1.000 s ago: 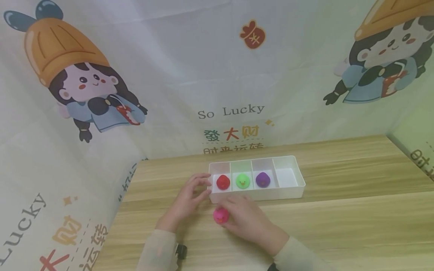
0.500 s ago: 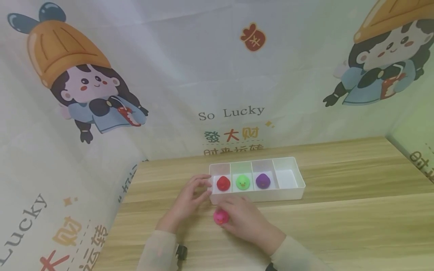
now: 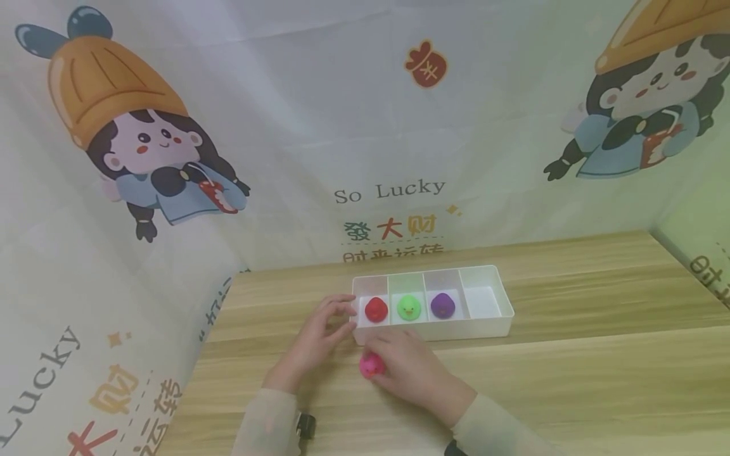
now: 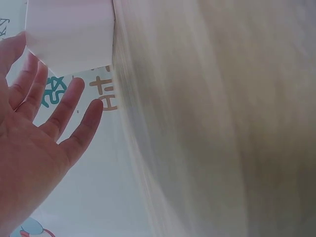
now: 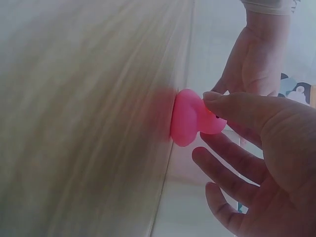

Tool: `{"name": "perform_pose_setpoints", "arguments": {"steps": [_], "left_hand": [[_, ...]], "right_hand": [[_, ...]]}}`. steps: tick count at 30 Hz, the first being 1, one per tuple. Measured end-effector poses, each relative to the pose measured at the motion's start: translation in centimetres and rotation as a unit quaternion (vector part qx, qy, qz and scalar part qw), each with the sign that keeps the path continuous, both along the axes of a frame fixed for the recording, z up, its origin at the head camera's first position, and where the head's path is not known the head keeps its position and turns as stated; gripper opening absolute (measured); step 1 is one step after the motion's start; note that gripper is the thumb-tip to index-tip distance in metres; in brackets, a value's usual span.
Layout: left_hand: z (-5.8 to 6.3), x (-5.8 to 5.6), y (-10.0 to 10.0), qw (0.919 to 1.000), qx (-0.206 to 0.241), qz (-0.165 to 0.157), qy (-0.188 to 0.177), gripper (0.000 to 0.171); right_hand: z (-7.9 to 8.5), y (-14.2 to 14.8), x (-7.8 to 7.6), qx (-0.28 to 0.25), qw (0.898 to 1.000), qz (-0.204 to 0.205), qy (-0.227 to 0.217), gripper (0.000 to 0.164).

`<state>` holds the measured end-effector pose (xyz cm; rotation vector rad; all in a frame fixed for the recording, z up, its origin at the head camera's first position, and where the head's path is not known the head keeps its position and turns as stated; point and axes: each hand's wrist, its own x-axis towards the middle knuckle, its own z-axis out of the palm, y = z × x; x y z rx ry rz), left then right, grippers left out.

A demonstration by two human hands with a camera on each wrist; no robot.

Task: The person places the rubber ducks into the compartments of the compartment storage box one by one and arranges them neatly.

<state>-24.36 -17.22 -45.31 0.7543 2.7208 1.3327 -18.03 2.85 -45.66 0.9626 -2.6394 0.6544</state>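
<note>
A pink rubber duck (image 3: 371, 366) sits on the table in front of the white divided box (image 3: 439, 330). My right hand (image 3: 413, 370) holds its head between thumb and fingers; in the right wrist view the thumb lies over the head of the pink duck (image 5: 185, 121), whose base is at the tabletop. My left hand (image 3: 319, 335) is at the box's left end, fingers spread and loosely bent. The left wrist view shows these fingers around the corner of the white box (image 4: 71, 34). Inside the box sit a red duck (image 3: 376, 310), a green duck (image 3: 409, 308) and a purple duck (image 3: 442, 306), one per compartment.
The box's rightmost compartment (image 3: 483, 301) holds no duck. Wood-grain tabletop (image 3: 599, 354) extends to the right. A printed cloth (image 3: 296, 126) with cartoon figures and lettering hangs behind the table and along its left side.
My right wrist and forearm have shifted slightly left, with the fingers still holding the pink duck in about the same spot. My left hand and the box stay put.
</note>
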Motion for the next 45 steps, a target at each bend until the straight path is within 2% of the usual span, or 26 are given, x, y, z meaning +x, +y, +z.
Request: {"name": "perform_pose_setpoints", "arguments": {"steps": [19, 25, 29, 32, 39, 45], "left_hand": [[0.3, 0.3, 0.2, 1.0, 0.009, 0.003, 0.001, 0.018], [2.2, 1.6, 0.9, 0.9994, 0.034, -0.004, 0.004, 0.014], [3.1, 2.1, 1.2, 0.9996, 0.028, -0.004, 0.009, 0.014], [2.8, 1.9, 1.1, 0.9995, 0.03, -0.004, 0.01, 0.014], [0.2, 0.2, 0.3, 0.9998, 0.018, 0.005, 0.007, 0.015], [-0.1, 0.1, 0.2, 0.9999, 0.012, 0.001, 0.006, 0.016]], "right_hand": [[0.0, 1.3, 0.3, -0.049, 0.998, -0.004, -0.025, 0.019], [0.4, 1.9, 0.7, -0.061, 0.998, -0.005, -0.024, 0.02], [0.8, 2.3, 1.0, -0.065, 0.998, -0.007, -0.026, 0.023], [1.2, 2.6, 1.2, -0.071, 0.997, -0.003, -0.031, 0.024], [2.1, 3.7, 1.3, -0.089, 0.996, 0.006, -0.026, 0.022], [2.7, 5.1, 1.2, -0.093, 0.996, -0.012, -0.007, 0.024]]}}
